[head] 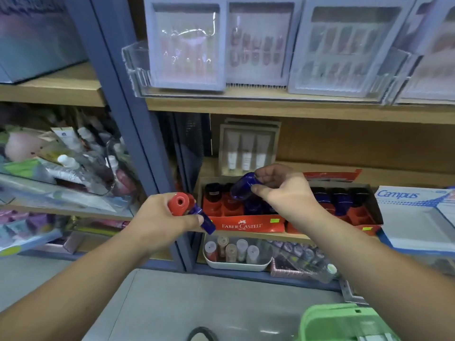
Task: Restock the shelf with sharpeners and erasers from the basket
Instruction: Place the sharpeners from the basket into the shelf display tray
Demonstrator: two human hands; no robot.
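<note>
the bare left forearm [81, 286] and right forearm [369, 262] reached forward from the lower corners. the left grip [165, 217], back of hand up, curled fingers and thumb round a red-capped sharpener [178, 204]. the right grip [283, 190], slightly higher and further forward, pinched a blue sharpener [243, 187] between thumb and fingertips.
</note>
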